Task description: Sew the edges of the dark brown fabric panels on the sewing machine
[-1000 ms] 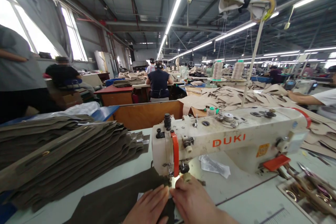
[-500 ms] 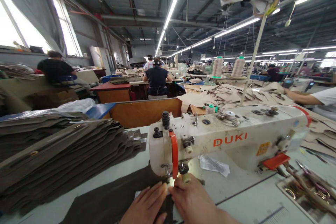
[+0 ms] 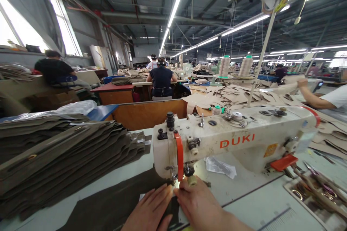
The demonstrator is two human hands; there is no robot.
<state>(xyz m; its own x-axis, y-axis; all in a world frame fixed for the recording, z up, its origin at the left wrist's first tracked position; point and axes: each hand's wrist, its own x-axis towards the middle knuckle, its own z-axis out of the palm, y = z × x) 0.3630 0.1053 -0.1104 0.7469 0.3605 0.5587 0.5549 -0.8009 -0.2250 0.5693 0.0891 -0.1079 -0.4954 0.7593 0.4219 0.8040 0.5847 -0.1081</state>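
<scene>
Olive-brown fabric panel point(image 3: 103, 198): I see it lying on the pale green worktable point(image 3: 257, 205), spread from the lower left up to the machine's needle end.
Left hand point(image 3: 149, 209): palm down on the panel, my fingers straight and held together, thumb a little apart.
Right hand point(image 3: 199, 202): just beside the left, my fingers bunched narrow close to the needle end; I cannot tell whether they pinch the cloth.
DUKI sewing machine point(image 3: 206, 137): white with orange trim, its head just beyond both hands.
Fabric stack point(image 3: 70, 162): layered dark pieces, left of the machine.
White slips point(image 3: 221, 168): lying beneath the machine's arm.
</scene>
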